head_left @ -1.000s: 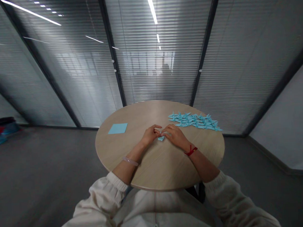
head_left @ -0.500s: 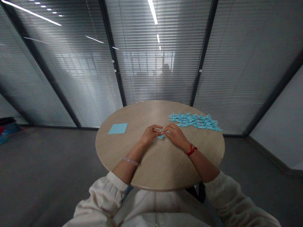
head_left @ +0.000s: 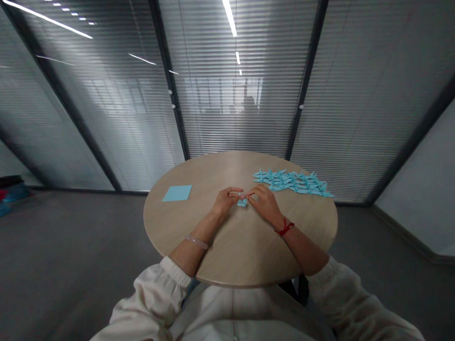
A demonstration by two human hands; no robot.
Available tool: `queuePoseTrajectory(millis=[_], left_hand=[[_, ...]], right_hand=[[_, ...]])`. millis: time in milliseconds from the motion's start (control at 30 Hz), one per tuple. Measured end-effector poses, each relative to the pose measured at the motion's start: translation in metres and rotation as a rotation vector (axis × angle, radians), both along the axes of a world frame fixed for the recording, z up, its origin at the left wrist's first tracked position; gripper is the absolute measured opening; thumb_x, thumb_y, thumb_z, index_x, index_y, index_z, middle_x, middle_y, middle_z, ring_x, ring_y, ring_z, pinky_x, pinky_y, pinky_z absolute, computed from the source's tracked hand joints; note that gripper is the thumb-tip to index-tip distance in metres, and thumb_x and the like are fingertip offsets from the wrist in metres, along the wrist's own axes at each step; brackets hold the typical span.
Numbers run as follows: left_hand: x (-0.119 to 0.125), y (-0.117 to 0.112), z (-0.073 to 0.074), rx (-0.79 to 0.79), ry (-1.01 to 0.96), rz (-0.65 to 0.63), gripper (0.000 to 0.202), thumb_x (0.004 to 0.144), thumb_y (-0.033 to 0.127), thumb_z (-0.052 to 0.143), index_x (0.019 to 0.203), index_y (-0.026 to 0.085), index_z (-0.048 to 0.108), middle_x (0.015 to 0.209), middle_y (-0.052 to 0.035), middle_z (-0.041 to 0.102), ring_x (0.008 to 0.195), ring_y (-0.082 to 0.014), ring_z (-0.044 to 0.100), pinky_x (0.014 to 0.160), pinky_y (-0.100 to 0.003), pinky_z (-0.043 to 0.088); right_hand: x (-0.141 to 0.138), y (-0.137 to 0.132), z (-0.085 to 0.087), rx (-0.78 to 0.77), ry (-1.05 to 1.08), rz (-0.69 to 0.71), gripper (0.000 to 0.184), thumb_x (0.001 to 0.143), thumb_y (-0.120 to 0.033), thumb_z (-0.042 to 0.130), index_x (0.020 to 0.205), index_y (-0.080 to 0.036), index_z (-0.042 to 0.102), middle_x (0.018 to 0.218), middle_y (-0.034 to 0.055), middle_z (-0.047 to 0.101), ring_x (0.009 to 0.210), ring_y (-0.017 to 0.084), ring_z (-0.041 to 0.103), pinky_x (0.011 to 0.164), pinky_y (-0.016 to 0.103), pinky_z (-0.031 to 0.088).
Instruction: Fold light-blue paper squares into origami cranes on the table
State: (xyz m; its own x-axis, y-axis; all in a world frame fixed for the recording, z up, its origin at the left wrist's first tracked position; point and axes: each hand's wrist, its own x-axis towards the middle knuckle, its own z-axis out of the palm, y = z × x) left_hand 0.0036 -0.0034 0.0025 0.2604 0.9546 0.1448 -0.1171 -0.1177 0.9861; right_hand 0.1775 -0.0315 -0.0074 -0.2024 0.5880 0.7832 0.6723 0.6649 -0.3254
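Between my two hands is a small piece of folded light-blue paper [head_left: 242, 203], its upper part covered by my fingers. My left hand [head_left: 225, 199] pinches it from the left side. From the right, my right hand [head_left: 264, 200] holds it with thumb and fingertips. The fingertips of both hands nearly meet above the paper. Right of and beyond my right hand lie several folded blue paper cranes [head_left: 293, 182] in close rows. A flat stack or sheet of blue paper [head_left: 177, 193] rests to the left of my left hand.
The round wooden table [head_left: 238, 259] stands in front of my body, its near edge close to my lap. Behind it rises a glass wall with blinds [head_left: 233, 125]. Dark and coloured items [head_left: 8, 190] sit on the floor at far left.
My fingers have shifted slightly on the folded paper, and more of its lower part shows below them. The cranes and flat paper stay where they were.
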Motion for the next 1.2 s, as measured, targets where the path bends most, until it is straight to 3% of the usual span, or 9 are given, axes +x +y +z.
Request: queuePoseTrajectory(millis=[333,467,633,767,967,1200], left_hand=[[0.000,-0.004,0.000,0.019,-0.058,0.037,0.042,0.055,0.026,0.082,0.092,0.010,0.068,0.070,-0.0054,0.069,0.062,-0.0130,0.061,0.066,-0.026,0.044],[0.001,-0.007,0.004,0.054,-0.059,0.045,0.042,0.056,0.029,0.081,0.092,0.012,0.066,0.069,-0.0034,0.068,0.063,-0.0129,0.060,0.067,-0.026,0.045],[0.000,-0.008,0.007,0.113,-0.070,0.064,0.042,0.058,0.031,0.081,0.093,0.013,0.066,0.067,-0.0003,0.065,0.064,-0.0121,0.059,0.068,-0.026,0.045],[0.000,-0.006,0.008,0.166,-0.021,0.046,0.039,0.059,0.035,0.080,0.090,0.014,0.067,0.068,-0.0001,0.065,0.064,-0.0116,0.058,0.066,-0.024,0.044],[0.001,0.000,0.004,0.251,0.130,0.042,0.037,0.062,0.043,0.077,0.084,0.014,0.069,0.067,-0.0008,0.064,0.059,-0.0106,0.053,0.059,-0.023,0.039],[-0.002,0.004,0.001,0.314,0.171,0.006,0.033,0.067,0.041,0.074,0.084,0.013,0.070,0.068,-0.0018,0.063,0.059,-0.0102,0.052,0.058,-0.022,0.037]], right_hand=[[-0.003,0.000,-0.001,-0.015,0.157,0.078,0.012,0.086,-0.027,0.062,0.083,-0.022,0.072,0.084,0.0070,0.071,0.081,0.021,0.063,0.080,0.037,0.050],[-0.005,0.000,-0.001,-0.097,0.252,0.121,0.015,0.085,-0.033,0.062,0.082,-0.022,0.072,0.084,0.0062,0.072,0.080,0.020,0.065,0.078,0.035,0.052],[-0.007,0.001,-0.003,-0.220,0.364,0.066,0.018,0.083,-0.037,0.060,0.083,-0.020,0.065,0.079,0.0034,0.068,0.072,0.017,0.063,0.071,0.030,0.051],[-0.007,0.001,-0.003,-0.253,0.268,0.106,0.015,0.087,-0.033,0.055,0.083,-0.020,0.061,0.079,0.0018,0.065,0.073,0.016,0.060,0.073,0.029,0.048],[-0.005,0.001,-0.002,-0.178,0.134,0.136,0.015,0.091,-0.030,0.050,0.085,-0.021,0.060,0.083,0.0039,0.063,0.078,0.017,0.059,0.074,0.029,0.046],[-0.002,-0.001,0.004,-0.158,0.095,0.161,0.015,0.091,-0.026,0.051,0.083,-0.020,0.062,0.083,0.0041,0.064,0.078,0.017,0.059,0.073,0.029,0.045]])
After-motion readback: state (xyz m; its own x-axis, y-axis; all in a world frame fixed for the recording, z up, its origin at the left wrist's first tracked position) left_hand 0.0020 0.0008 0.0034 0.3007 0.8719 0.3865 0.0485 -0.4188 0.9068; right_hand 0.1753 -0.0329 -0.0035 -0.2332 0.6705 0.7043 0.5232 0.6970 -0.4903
